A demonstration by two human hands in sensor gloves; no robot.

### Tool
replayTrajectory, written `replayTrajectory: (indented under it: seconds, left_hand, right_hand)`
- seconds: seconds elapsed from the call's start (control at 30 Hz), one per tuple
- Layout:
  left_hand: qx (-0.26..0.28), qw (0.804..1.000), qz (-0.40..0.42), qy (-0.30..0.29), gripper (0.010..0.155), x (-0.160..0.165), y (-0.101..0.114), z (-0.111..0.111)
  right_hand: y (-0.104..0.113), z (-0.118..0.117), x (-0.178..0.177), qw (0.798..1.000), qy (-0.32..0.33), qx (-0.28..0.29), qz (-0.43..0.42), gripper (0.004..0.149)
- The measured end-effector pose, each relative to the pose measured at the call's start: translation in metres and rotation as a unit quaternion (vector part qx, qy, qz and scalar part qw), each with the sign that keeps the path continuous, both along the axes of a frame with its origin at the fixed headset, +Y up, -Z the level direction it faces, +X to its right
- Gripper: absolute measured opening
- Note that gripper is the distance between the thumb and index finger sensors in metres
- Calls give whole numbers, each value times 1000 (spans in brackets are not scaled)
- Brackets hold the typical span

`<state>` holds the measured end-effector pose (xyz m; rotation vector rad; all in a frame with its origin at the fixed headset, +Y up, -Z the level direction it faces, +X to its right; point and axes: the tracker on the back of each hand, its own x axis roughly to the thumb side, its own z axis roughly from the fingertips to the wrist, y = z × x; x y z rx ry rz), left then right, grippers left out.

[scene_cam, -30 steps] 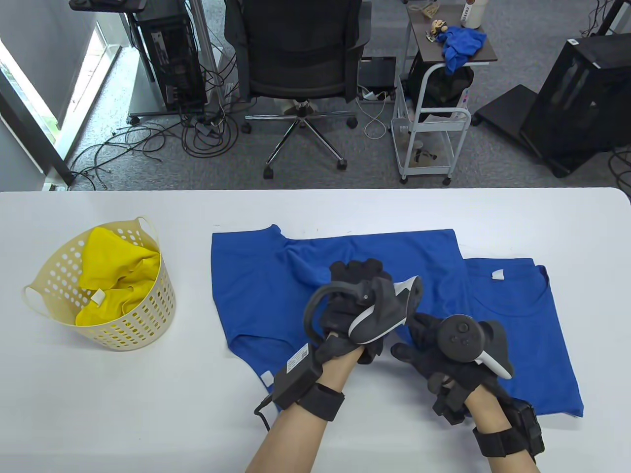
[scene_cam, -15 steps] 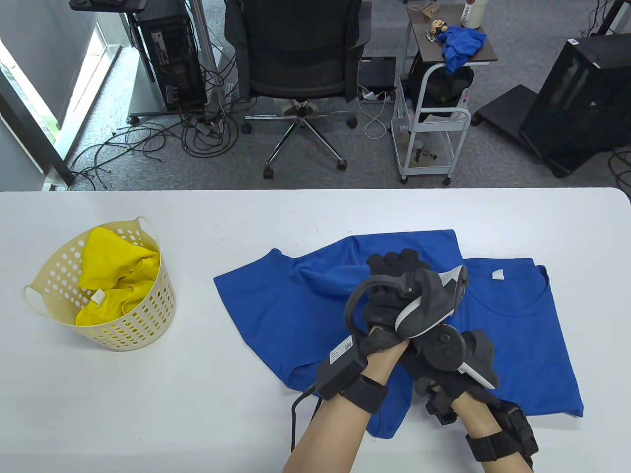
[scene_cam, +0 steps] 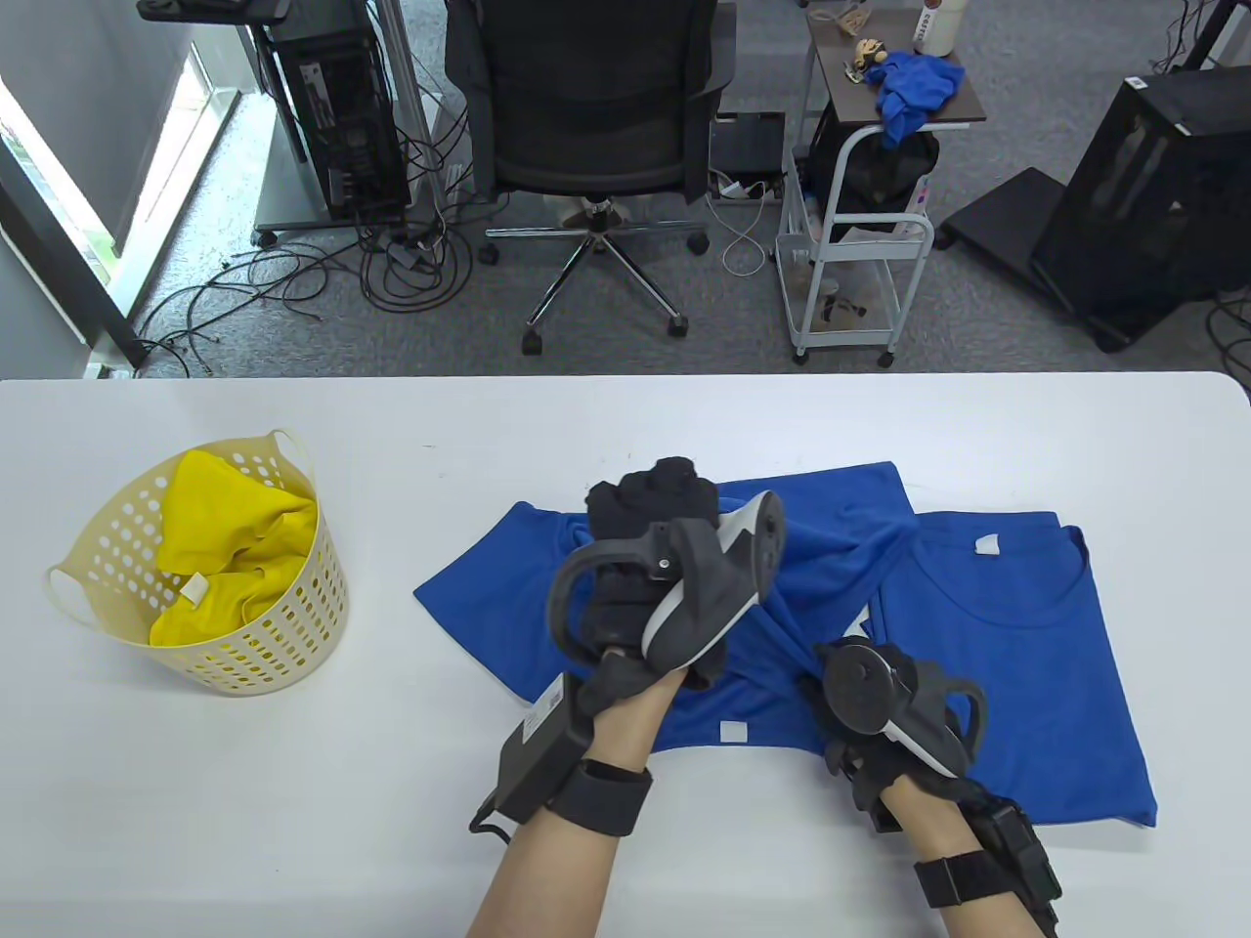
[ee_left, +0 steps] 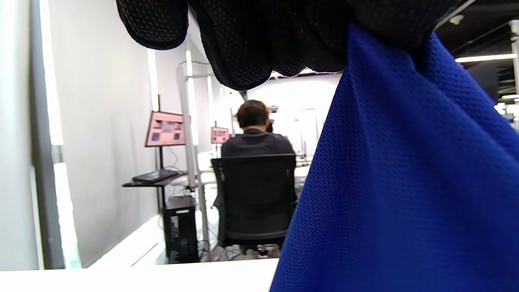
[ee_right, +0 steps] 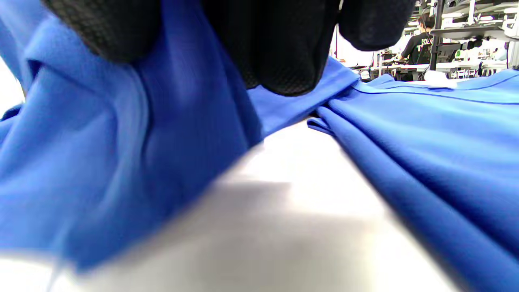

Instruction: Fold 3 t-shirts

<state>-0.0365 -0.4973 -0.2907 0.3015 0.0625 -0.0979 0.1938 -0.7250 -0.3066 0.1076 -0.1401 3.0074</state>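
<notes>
On the white worktop (scene_cam: 293, 831) I've got both sets of fingers clamped on the first blue t-shirt (scene_cam: 489, 596), left hand (scene_cam: 650, 576) lifting its limp mesh-knit cloth, right hand (scene_cam: 880, 703) bunching its edge. Nothing looks folded yet, I'd say: a second blue shirt (scene_cam: 1016, 664) lies flat alongside, yellow fabric (scene_cam: 230, 552) sits crumpled in the perforated plastic basket (scene_cam: 293, 645).

The left hand (scene_cam: 653, 576) and its tracker hide part of the shirt (scene_cam: 762, 684). The right fingers (ee_right: 284, 44) look tucked under blurry cloth, maybe gripping it.
</notes>
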Motion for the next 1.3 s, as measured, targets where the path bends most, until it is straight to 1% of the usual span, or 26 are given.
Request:
replayTrajectory:
  seconds: [0.13, 0.2, 0.3, 0.37, 0.43, 0.5, 0.53, 0.63, 0.7, 0.77, 0.8, 0.83, 0.87, 0.9, 0.93, 0.97, 1.0, 1.03, 1.07, 1.1, 1.13, 1.17, 1.2, 1.23, 1.27, 1.3]
  left_hand:
    - [-9, 999, -16, 29, 41, -38, -13, 0]
    - [-22, 998, -31, 43, 41, -57, -25, 1]
    - [-57, 995, -49, 59, 41, -86, -49, 3]
    - [-77, 994, -52, 63, 41, -99, -59, 5]
    - [-108, 991, -52, 65, 41, -114, -67, 7]
    - [-116, 991, -46, 54, 41, -123, -66, 10]
    - [-115, 991, -42, 48, 41, -127, -65, 7]
    - [-96, 995, -9, 29, 41, -131, -45, 8]
    - [-94, 995, 19, 19, 41, -135, -32, 7]
    - [-129, 991, 21, 16, 41, -138, -33, -1]
    - [-169, 985, 18, 13, 41, -139, -40, -10]
    - [-201, 979, 12, 8, 41, -140, -49, -20]
    - [-225, 974, 4, 10, 41, -139, -61, -32]
    - [-246, 969, -6, 12, 41, -138, -77, -46]
    - [-255, 967, -14, 13, 41, -137, -89, -59]
    - [-262, 965, -20, 15, 41, -136, -106, -78]
    - [-263, 964, -20, 21, 41, -135, -116, -94]
    - [-259, 965, -14, 31, 41, -136, -120, -110]
    - [-239, 970, -10, 47, 41, -136, -114, -126]
    - [-201, 978, -7, 59, 41, -136, -98, -136]
    - [-163, 984, -4, 67, 41, -136, -81, -140]
    - [-103, 992, 4, 75, 41, -137, -52, -140]
    - [-18, 997, 19, 79, 41, -138, -19, -133]
    - [38, 996, 33, 75, 41, -139, 2, -125]
    - [105, 991, 54, 69, 41, -140, 30, -110]
    - [141, 986, 67, 63, 41, -141, 44, -99]
  right_hand:
    - [9, 1, 6, 1000, 2, 8, -10, 42]
    - [19, 3, 8, 1000, 5, 21, -15, 43]
    - [41, 10, 10, 997, 6, 72, -11, 42]
    - [54, 14, 10, 995, 7, 101, -12, 42]
    - [74, 20, 8, 990, 29, 134, -10, 42]
    - [92, 27, 6, 987, 33, 159, 0, 42]
    - [106, 30, 5, 984, 44, 170, 5, 42]
    - [137, 34, 2, 984, 52, 171, 9, 41]
    - [152, 29, 0, 988, 66, 143, 11, 41]
    - [155, 15, -5, 995, 71, 57, 29, 42]
    - [150, 4, -9, 996, 76, 0, 44, 42]
    - [144, -6, -12, 995, 78, -40, 58, 42]
    - [133, -20, -17, 990, 77, -84, 80, 42]
    - [124, -31, -21, 986, 74, -112, 97, 42]
    - [111, -46, -25, 982, 68, -137, 112, 42]
    - [99, -64, -29, 979, 58, -153, 124, 42]
    - [93, -78, -31, 978, 30, -165, 126, 42]
    - [91, -93, -32, 979, -1, -169, 116, 42]
    - [99, -107, -33, 984, -18, -148, 100, 42]
    - [116, -116, -34, 989, -31, -110, 90, 42]
    - [133, -119, -34, 993, -47, -68, 83, 42]
    - [154, -118, -34, 995, -60, -14, 73, 42]
    - [191, -110, -32, 990, -78, 106, 56, 42]
    - [205, -104, -31, 984, -85, 151, 46, 42]
    - [234, -85, -28, 963, -106, 247, 15, 42]
    - [247, -74, -26, 949, -112, 294, 0, 42]
